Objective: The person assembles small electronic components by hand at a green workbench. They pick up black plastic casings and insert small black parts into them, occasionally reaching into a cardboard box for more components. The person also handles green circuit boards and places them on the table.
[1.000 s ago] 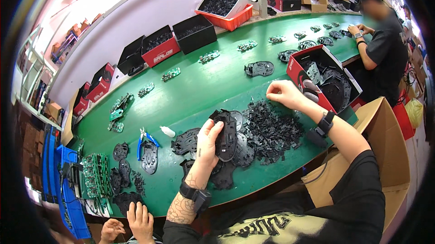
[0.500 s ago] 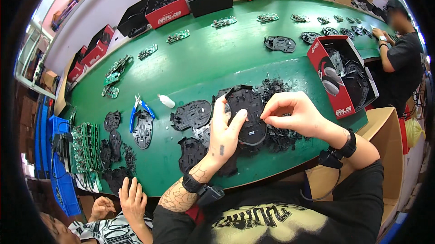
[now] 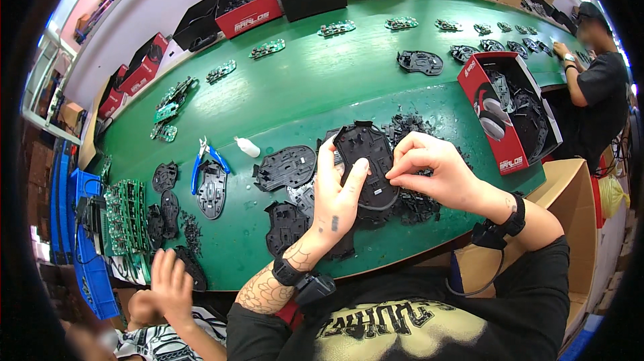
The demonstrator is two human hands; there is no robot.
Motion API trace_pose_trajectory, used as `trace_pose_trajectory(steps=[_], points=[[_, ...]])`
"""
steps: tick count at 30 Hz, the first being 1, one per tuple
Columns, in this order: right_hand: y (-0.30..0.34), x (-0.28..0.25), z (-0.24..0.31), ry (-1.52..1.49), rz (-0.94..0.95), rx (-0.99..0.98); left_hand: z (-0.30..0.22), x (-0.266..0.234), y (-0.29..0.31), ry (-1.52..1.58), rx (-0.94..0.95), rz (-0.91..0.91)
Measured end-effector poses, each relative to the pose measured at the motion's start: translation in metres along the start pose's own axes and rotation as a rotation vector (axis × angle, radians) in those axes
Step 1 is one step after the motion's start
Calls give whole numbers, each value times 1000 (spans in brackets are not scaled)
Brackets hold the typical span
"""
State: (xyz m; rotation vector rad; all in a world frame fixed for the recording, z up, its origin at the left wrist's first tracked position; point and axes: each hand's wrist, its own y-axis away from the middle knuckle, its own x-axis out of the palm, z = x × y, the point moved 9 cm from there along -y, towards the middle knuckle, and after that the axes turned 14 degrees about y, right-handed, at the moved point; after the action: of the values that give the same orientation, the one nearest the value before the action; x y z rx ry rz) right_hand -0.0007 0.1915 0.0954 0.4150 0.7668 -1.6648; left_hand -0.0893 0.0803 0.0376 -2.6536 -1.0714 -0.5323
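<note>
My left hand (image 3: 335, 190) grips a black plastic mouse shell (image 3: 364, 160) by its left side, thumb pressed on its inner face. That face is turned up and shows ribs and small posts. Against the shell's right edge, my right hand (image 3: 429, 170) has its thumb and fingertips pinched together; whatever is between them is too small to make out. Other black shells lie beside and beneath my left hand, among them a shell (image 3: 287, 168) to its left. Behind my right hand spreads a pile of small black plastic parts (image 3: 409, 126).
Blue-handled cutters (image 3: 209, 160) and a white bottle (image 3: 247, 147) lie left. Green circuit boards (image 3: 267, 48) line the table's far strip. A red box (image 3: 493, 116) of black parts stands right. A co-worker's hand (image 3: 172, 287) is at lower left; another person (image 3: 594, 66) works far right.
The held shell has tilted slightly, and my hands stay on it. At lower left the co-worker's hand has lifted and shifted left, off a black shell.
</note>
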Motion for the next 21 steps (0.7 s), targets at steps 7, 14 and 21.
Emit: trace_pose_trajectory(steps=[7, 14, 21], points=[[1, 5, 3, -4, 30, 35, 0, 1, 2, -67, -26, 4], [0, 5, -10, -164, 71, 108, -3, -2, 1, -132, -1, -8], [0, 9, 0, -11, 41, 26, -2, -1, 3, -120, -21, -8]])
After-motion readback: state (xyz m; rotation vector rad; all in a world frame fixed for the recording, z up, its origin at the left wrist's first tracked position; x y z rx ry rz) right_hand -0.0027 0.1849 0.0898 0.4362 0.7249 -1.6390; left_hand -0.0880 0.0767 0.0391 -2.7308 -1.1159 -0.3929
